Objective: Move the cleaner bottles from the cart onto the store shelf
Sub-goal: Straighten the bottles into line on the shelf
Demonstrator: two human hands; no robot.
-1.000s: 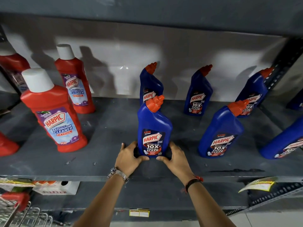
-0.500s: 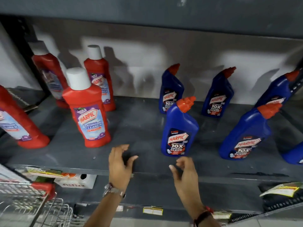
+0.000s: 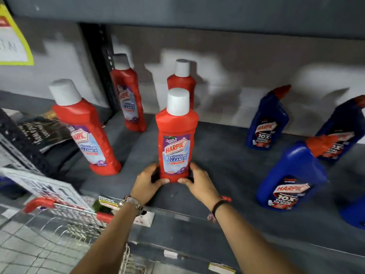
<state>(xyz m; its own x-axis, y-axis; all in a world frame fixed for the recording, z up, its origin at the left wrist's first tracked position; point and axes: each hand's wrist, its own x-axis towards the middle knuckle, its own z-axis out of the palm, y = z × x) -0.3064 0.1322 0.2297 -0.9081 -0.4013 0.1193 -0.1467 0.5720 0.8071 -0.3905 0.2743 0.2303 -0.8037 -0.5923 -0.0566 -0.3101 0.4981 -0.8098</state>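
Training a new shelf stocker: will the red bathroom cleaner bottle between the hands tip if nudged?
Probably: the red Harpic bathroom cleaner bottle is tall on a narrow base. Both hands, left and right, steady its bottom. Its rigid plastic likely slides on the shelf.

Behind the front red bottle (image 3: pixel 176 143), another red bottle (image 3: pixel 182 78) is mostly hidden. Right of it, a blue bottle (image 3: pixel 355 216) is cut off by the edge. The far blue bottle (image 3: pixel 265 125) is blurred.

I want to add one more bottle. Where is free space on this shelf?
Bare shelf lies between the held red bottle and the front blue bottle. It is crowded on the left, around the leaning red bottle.
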